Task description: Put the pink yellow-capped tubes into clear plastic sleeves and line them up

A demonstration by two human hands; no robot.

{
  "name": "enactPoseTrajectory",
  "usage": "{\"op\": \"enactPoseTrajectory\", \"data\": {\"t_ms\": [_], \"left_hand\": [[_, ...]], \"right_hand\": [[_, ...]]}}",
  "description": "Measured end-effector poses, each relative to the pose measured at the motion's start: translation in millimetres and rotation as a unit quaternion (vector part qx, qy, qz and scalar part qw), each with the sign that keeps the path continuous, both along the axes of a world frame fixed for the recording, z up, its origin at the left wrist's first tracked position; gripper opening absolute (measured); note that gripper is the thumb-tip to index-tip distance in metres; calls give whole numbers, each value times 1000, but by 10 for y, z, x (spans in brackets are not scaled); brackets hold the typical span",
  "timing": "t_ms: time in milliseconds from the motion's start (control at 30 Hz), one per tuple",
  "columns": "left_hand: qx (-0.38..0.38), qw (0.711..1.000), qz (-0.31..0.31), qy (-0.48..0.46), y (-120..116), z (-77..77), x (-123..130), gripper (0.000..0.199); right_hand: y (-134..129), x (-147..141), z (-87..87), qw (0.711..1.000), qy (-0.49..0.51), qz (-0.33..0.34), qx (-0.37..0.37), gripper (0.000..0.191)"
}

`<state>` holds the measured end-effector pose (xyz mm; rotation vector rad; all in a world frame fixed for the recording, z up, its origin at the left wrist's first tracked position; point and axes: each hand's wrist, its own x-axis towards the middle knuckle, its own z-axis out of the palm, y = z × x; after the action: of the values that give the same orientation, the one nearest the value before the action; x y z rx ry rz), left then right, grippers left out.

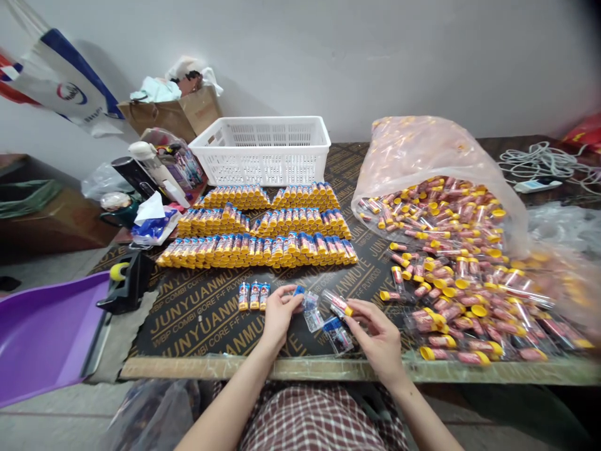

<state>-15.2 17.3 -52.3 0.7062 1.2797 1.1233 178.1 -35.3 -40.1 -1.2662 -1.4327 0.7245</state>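
Note:
My left hand (282, 311) pinches a small blue piece (298, 290), seemingly a printed label, at its fingertips. In my right hand (374, 335) is a clear tube with a yellow cap (339, 303), held between thumb and fingers and tilted toward the left. Between the hands lie clear and blue printed pieces (312, 313), and a darker blue stack (337, 335) sits just below the tube. Left of my left hand, 3 labelled tubes (255, 295) stand in a short row. Behind them, rows of blue-and-yellow tubes (263, 247) are stacked in several piles.
A large plastic bag (422, 147) spills many yellow-capped tubes (451, 288) across the right side. At the back stands a white basket (263, 156). On the left are a tape dispenser (126, 282), a tissue pack (153, 228), bottles (153, 164) and a purple dustpan (42, 332).

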Motion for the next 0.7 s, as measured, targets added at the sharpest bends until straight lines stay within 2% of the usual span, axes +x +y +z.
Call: {"op": "enactPoseTrajectory", "data": {"t_ms": [100,200,533,700], "left_hand": [[-57,991,34,-112,36,75,-6,35],[-79,983,62,-151,47,119,-6,32],[-75,980,105,-154,30,112,6,37],[-44,987,92,-123,-3,107,46,36]], "right_hand": [[-40,-63,-4,1000,9,4,18,21],[-69,-108,-12,999,-3,-12,38,22],[-97,-131,10,992,-73,-23,98,25],[-86,-182,68,988,-104,28,113,28]]}}
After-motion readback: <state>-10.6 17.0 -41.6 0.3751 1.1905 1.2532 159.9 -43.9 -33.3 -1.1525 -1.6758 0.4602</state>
